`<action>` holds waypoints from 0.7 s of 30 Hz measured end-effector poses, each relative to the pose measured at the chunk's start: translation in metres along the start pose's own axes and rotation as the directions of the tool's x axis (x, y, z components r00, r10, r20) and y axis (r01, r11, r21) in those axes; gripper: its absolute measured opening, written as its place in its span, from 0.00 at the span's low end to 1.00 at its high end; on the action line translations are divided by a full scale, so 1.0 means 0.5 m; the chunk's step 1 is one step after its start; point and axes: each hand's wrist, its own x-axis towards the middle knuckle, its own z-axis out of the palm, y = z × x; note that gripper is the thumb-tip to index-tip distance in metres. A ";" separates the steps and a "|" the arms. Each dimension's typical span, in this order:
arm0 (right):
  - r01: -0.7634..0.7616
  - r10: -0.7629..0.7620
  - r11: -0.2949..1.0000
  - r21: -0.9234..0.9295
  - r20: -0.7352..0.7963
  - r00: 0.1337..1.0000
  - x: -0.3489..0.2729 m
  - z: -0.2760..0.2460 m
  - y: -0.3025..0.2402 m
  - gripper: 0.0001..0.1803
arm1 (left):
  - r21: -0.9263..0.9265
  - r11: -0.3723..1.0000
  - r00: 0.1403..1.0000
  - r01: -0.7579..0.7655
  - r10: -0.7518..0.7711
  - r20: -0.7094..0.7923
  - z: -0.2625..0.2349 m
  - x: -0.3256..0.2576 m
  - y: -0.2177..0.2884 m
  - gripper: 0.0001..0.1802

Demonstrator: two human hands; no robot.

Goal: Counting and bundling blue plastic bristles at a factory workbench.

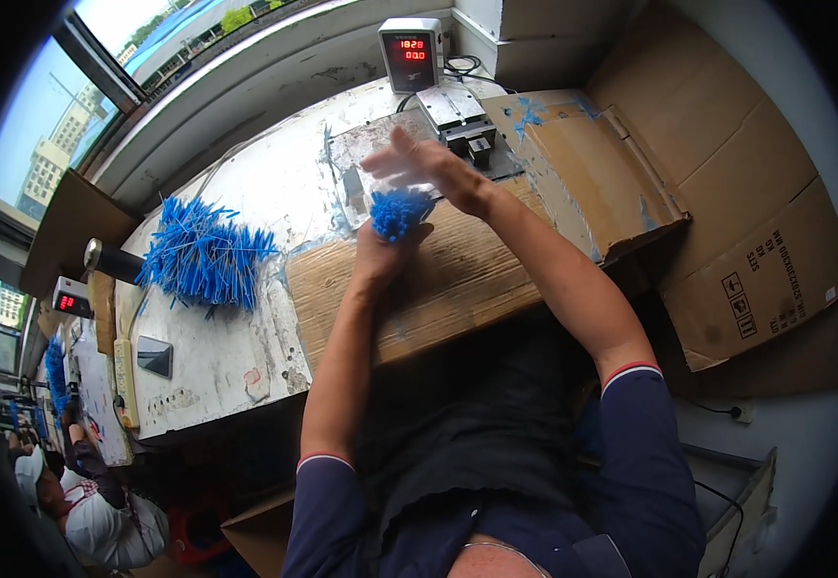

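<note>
My left hand [388, 250] is wrapped round a bundle of thin blue strands [401, 210], held upright so that their ends point up. Just above the bundle hovers my right hand [431, 170], its fingers stretched out and a little blurred, with nothing in them. On the white table to the left lies a large loose heap of similar blue strands [207, 255]. The lower ends of the held bundle are hidden by my left hand.
Flattened cardboard [458, 279] covers the table's front edge. Behind stand a metal fixture [458, 116] and a box with a red digital display [410, 56]. An open carton [737, 222] is at the right, a power strip [124, 380] at the left. A person [111, 525] works farther left.
</note>
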 end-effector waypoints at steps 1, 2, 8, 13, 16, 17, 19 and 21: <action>-0.010 0.006 0.999 -0.039 -0.091 0.996 0.006 -0.019 -0.011 0.57 | -0.002 1.000 1.000 -0.003 0.003 -0.006 -0.001 0.003 -0.003 0.15; 0.013 -0.023 0.997 -0.072 -0.135 0.991 0.006 -0.033 -0.017 0.57 | -0.032 0.998 0.998 0.055 -0.054 0.011 -0.003 0.006 -0.008 0.14; 0.012 -0.046 0.950 -0.311 -0.102 0.994 0.000 -0.027 -0.024 0.57 | -0.252 0.937 0.970 0.243 -0.233 0.068 -0.008 0.002 0.012 0.10; 0.220 -0.060 0.587 -0.779 0.230 0.971 -0.004 0.091 -0.016 0.31 | 0.119 0.944 0.949 -0.307 0.313 -0.031 -0.007 0.019 -0.062 0.13; 0.239 -0.045 0.548 -0.801 0.257 0.965 -0.002 0.067 -0.001 0.32 | 0.138 0.946 0.956 -0.292 0.291 0.027 0.012 0.012 0.002 0.15; 0.326 -0.275 0.503 -0.801 0.210 0.938 -0.002 0.068 0.004 0.33 | 0.124 0.951 0.959 -0.284 0.283 0.028 0.011 0.006 0.006 0.16; 0.405 -0.488 0.435 -0.804 0.167 0.857 -0.007 0.068 0.020 0.34 | 0.046 0.979 0.980 -0.196 0.194 0.046 0.013 -0.005 0.004 0.16; 0.379 -0.498 0.421 -0.824 0.139 0.856 -0.024 0.065 0.040 0.37 | -0.040 0.993 0.991 -0.108 0.111 0.074 0.022 -0.003 -0.001 0.16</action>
